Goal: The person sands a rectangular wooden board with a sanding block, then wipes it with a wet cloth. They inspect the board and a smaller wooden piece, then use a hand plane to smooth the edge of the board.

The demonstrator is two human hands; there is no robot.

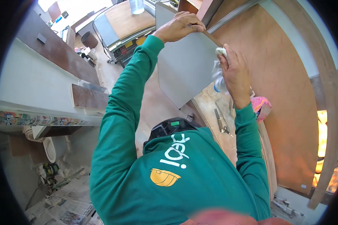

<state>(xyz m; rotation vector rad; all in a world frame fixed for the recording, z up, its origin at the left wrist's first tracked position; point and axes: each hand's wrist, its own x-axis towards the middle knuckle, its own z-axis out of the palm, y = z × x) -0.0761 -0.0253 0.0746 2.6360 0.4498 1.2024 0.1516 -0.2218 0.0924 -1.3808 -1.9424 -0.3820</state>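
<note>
A flat grey panel (pixel 187 69) with a brown edge stands tilted in front of me. My left hand (pixel 182 27) is closed over its upper edge, fingers curled at the corner. My right hand (pixel 235 71) is closed around a crumpled white cloth (pixel 218 73) at the panel's right edge. Part of the cloth hangs below the fingers. Whether the cloth touches the edge I cannot tell. Beneath my right forearm lies a wooden work surface (pixel 210 103), with a flat-bladed tool (pixel 218 119) and dark-handled scissors (pixel 225 130) on it.
A large brown wooden sheet (pixel 281 93) stands along the right. A pink packet (pixel 261 107) sits by my right wrist. Ahead on the left is a machine table bearing a wooden board (pixel 128 19) and a clear container (pixel 136 6). A brown bin (pixel 89 39) stands farther left.
</note>
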